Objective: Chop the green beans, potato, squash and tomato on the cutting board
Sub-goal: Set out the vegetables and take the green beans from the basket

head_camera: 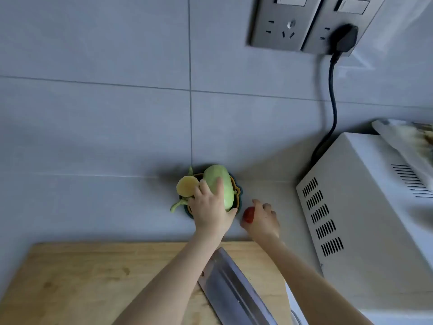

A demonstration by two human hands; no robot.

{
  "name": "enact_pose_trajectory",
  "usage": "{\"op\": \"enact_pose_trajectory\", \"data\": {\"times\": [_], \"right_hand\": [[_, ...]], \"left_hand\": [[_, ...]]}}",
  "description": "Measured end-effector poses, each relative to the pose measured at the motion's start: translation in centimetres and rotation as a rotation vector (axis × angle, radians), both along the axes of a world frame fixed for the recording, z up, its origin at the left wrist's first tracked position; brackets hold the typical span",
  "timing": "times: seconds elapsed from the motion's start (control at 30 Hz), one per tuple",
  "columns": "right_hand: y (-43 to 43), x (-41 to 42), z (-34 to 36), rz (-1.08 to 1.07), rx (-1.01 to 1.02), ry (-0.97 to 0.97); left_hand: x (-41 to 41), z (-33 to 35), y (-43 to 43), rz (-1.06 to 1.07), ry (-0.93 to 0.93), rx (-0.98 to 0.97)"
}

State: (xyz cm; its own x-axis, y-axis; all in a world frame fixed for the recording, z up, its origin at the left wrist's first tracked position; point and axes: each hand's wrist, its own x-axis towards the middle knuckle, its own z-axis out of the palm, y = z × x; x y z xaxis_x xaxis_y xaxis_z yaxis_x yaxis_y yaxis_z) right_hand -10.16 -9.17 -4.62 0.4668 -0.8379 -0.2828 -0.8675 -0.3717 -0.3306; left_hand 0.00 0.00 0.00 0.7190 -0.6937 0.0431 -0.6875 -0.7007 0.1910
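White microwave (365,219) at right, black plug (344,36) in wall socket (325,26) — grey tiles (93,113)

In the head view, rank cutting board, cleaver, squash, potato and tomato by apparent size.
Largest first:
cutting board
cleaver
squash
potato
tomato
The first two are nearest the camera. The right hand hides part of the tomato, so potato versus tomato is unsure.

Pale green squash (214,177), yellow potato (186,186) at its nine o'clock, red tomato (248,214) at four o'clock, tan cutting board (93,277).
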Motion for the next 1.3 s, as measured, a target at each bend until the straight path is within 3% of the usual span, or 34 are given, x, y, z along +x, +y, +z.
{"op": "enact_pose_trajectory", "data": {"times": [0.17, 0.3, 0.47, 0.7, 0.83, 0.97, 1.07, 1.17, 1.3], "right_hand": [[-0.8, 0.3, -1.0, 0.017, 0.002, 0.074], [-0.9, 0.1, -1.7, 0.012, -0.024, 0.023], [-0.9, -0.5, -2.0, -0.053, 0.034, -0.135], [-0.5, -1.5, -1.0, -0.234, 0.154, -0.453], [-0.8, -1.9, 0.4, -0.28, 0.197, -0.643], [-1.0, -2.3, 1.5, -0.269, 0.234, -0.702], [-1.1, -2.2, 2.4, -0.285, 0.263, -0.769], [-1.0, -2.1, 3.6, -0.304, 0.297, -0.836], [0.2, -2.7, 5.8, -0.23, 0.293, -0.887]], "left_hand": [[0.0, -0.1, -1.6, 0.059, 0.017, 0.042], [-0.7, -1.1, -1.6, 0.087, -0.001, 0.022], [-1.6, -1.9, -1.2, 0.154, -0.051, -0.097], [-2.2, -2.7, -2.0, 0.391, 0.213, -0.422], [-2.0, -2.8, -2.2, 0.419, 0.224, -0.508], [-1.6, -2.0, -2.2, 0.439, 0.286, -0.547], [-0.9, -0.8, -2.2, 0.516, 0.464, -0.606], [0.0, 0.8, -1.9, 0.627, 0.789, -0.748], [0.8, 3.3, 1.6, 0.589, 1.15, -0.963]]}}
